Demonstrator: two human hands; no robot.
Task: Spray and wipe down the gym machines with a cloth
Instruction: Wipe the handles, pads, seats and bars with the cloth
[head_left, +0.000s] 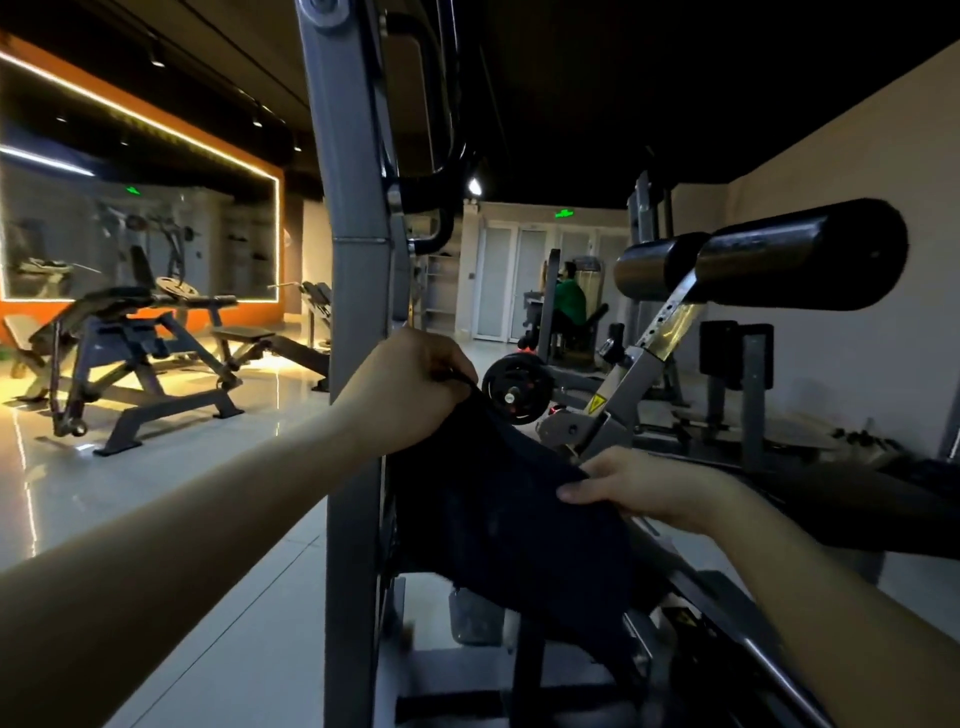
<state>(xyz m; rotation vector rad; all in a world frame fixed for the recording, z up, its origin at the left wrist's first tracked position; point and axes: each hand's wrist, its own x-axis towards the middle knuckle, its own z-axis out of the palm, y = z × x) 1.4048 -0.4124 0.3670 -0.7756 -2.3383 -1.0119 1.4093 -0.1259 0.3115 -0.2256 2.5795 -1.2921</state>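
Forearms in the near foreground: left hand (410, 384) and right hand (641, 491) hold a dark cloth (509, 525) at a gym machine.
Left hand's fingers curl over the cloth's upper edge, just beside the grey upright post (358, 291); right hand pinches the right edge under its thumb, near the foot of the perforated adjustment arm (660, 338). Between them the cloth hangs slack in front of the machine's lower frame. Likely risks: the loose lower fold may catch on brackets beneath it once wiping begins; the light thumb pinch may let the right edge slip; knuckles may strike the post if the left hand sweeps left. No spray bottle is identifiable, so a dry pass would probably smear rather than clean. Padded roller (779, 260) and weight plate (511, 387) lie farther off, apart from both hands.
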